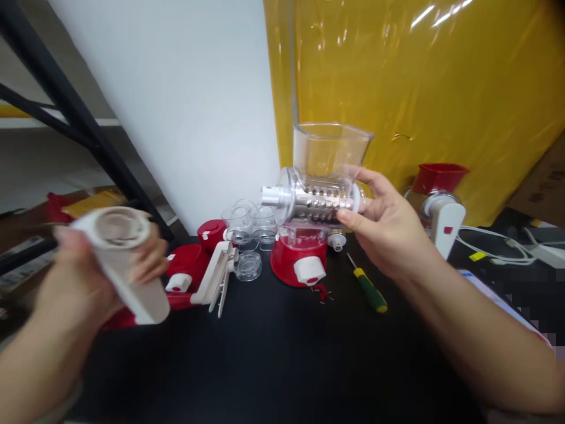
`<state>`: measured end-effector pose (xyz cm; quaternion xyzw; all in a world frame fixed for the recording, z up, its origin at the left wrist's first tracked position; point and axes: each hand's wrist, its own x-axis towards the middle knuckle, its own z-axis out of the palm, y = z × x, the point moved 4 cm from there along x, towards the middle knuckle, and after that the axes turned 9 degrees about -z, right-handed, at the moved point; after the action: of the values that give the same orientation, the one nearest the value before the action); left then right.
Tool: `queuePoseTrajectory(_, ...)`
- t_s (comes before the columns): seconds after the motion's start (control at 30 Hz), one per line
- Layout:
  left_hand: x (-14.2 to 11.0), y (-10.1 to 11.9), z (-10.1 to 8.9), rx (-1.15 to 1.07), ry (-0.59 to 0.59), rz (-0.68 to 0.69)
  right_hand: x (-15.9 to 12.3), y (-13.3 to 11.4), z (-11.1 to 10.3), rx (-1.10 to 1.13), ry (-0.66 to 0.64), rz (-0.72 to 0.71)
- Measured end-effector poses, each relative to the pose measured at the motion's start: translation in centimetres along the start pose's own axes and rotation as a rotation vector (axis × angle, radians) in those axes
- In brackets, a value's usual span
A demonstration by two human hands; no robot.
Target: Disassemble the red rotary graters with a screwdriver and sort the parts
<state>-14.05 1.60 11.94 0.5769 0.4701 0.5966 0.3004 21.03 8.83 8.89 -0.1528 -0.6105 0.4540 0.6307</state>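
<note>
My left hand, slightly blurred, is closed around a white crank handle with its round socket end facing up. At the centre, my right hand grips a metal grater drum sitting inside a clear plastic hopper. Thumb and fingers rest at the drum's right end, while a white shaft sticks out on the left. Directly below stands a red base with a white knob; whether hopper and base are joined I cannot tell.
A green and yellow screwdriver and small screws lie on the black table. Clear parts, white handles and red bases stand left. At right are another grater and white cables. A yellow-wrapped panel rises behind.
</note>
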Motion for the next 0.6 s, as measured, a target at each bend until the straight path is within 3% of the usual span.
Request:
queuePoseTrajectory(0.1, -1.3, -0.2, 2.9, -0.178, -0.304, -0.133, -0.2, 0.3, 0.5, 0.009, -0.032, 0.017)
queuePoseTrajectory(0.2, -2.0, -0.7, 4.9, -0.280, -0.383, -0.178, -0.6, 1.4, 1.0, 0.019, -0.066, 0.055)
queuePoseTrajectory(0.33, -2.6, -2.7, 5.7, -0.284, -0.433, -0.260, -0.7, 2.4, 1.0, 0.015, -0.075, 0.058)
queuePoseTrajectory(0.43, -3.3, -5.3, 6.2, -0.158, -0.425, -0.419, -0.6, 2.8, 1.1, 0.011, -0.076, 0.066)
queuePoseTrajectory(0.5, -3.8, -6.9, 6.5, -0.023, -0.343, -0.498, -0.7, 3.1, 1.3, 0.028, -0.083, 0.087)
queuePoseTrajectory(0.6, -4.2, -8.1, 7.1, 0.335, -0.266, -0.447, -1.0, 3.8, 2.0, 0.073, -0.096, 0.136)
